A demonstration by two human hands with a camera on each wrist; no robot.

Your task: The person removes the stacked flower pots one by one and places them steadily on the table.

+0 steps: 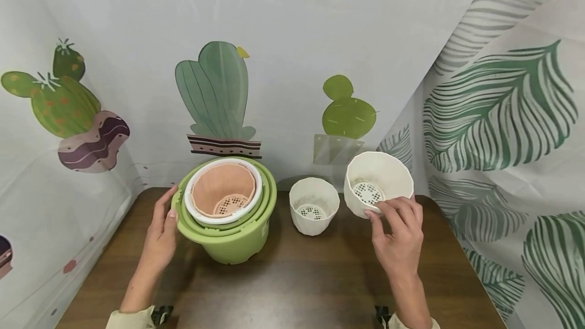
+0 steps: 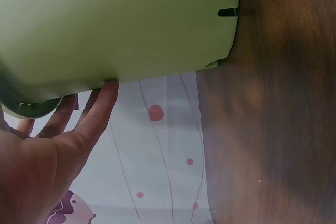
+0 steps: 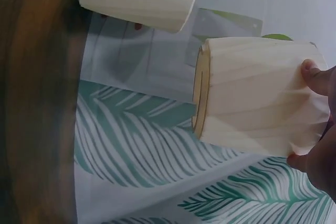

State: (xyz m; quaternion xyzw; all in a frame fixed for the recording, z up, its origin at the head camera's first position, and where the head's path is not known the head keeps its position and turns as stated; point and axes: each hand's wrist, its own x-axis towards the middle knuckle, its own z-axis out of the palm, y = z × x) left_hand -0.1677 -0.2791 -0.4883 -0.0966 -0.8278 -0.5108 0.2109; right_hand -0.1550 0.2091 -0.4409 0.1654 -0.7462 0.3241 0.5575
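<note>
On the left of the table stands a large green flower pot (image 1: 233, 249) with more pots nested inside: another green one, a white pot (image 1: 224, 220) and a peach pot (image 1: 203, 192) with a grid bottom. My left hand (image 1: 161, 230) touches the green pot's left side at the rim; in the left wrist view its fairly straight fingers (image 2: 100, 109) lie against the wall. My right hand (image 1: 399, 232) pinches the near rim of a cream pot (image 1: 388, 166), held up off the table. Between them a smaller cream pot (image 1: 314, 222) stands upright.
The dark wooden table (image 1: 292, 288) backs onto a white curtain (image 1: 292, 24) printed with cactuses. A leaf-printed curtain (image 1: 502, 116) hangs on the right side.
</note>
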